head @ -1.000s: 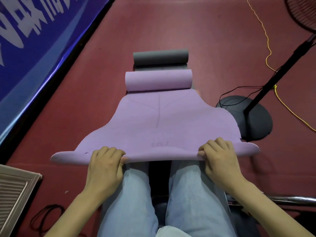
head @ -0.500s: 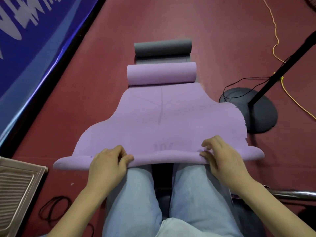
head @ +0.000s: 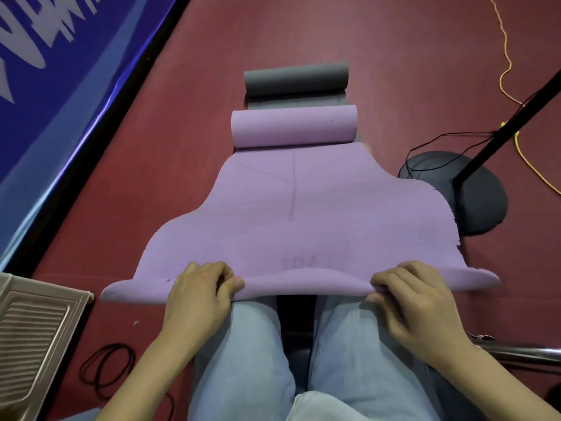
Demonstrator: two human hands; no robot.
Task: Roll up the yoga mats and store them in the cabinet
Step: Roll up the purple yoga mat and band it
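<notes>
Dark red floor (head: 379, 41), blue banner (head: 60, 95) along the left edge, black fan base (head: 473, 202) and yellow cord (head: 505, 65) off to the right. Purple mat (head: 303, 214) lies lengthwise ahead of the seated person, far end curled into a roll, a grey mat (head: 296, 80) rolled just beyond it. Left hand (head: 200, 294) and right hand (head: 416, 299) both grip the mat's near edge above the jeans (head: 252, 354), fingers curled over the fold, thumbs tucked beneath.
</notes>
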